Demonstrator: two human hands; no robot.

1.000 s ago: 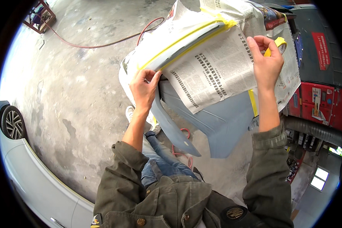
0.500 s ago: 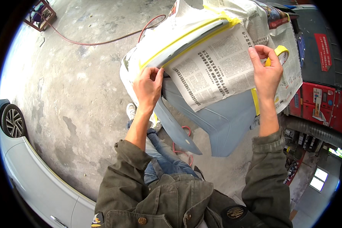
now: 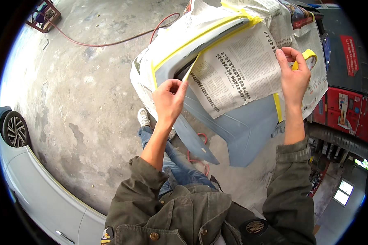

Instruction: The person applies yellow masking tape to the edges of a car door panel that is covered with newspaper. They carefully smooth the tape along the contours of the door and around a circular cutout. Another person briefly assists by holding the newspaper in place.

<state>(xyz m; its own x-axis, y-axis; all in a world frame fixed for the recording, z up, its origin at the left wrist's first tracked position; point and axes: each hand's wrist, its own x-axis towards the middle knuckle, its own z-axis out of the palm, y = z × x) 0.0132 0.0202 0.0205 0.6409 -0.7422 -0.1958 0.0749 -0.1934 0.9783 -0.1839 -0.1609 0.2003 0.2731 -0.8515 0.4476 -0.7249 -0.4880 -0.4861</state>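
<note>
My left hand (image 3: 167, 101) pinches the near-left corner of a taped newspaper sheet (image 3: 241, 69), holding it up off a grey car bumper (image 3: 249, 136). Yellow masking tape (image 3: 225, 38) runs along the sheet's upper edge and sticks to the bumper at the far end. Between the lifted corner and the bumper, a dark slot (image 3: 184, 70) shows. At the sheet's right edge is my right hand (image 3: 295, 81), fingers curled, with a roll of yellow masking tape (image 3: 312, 61) in it. Whether its thumb also touches the paper is unclear.
More newspaper (image 3: 270, 12) covers the bumper's far side. A red hose (image 3: 106, 44) crosses the concrete floor behind. A pale car (image 3: 49, 196) stands at the left, and a red cabinet (image 3: 347, 112) at the right. My shoe (image 3: 143, 117) is beside the bumper.
My left hand has drawn back toward me and slightly right, peeling the sheet's left corner and its tape away from the bumper. My right hand has shifted slightly right.
</note>
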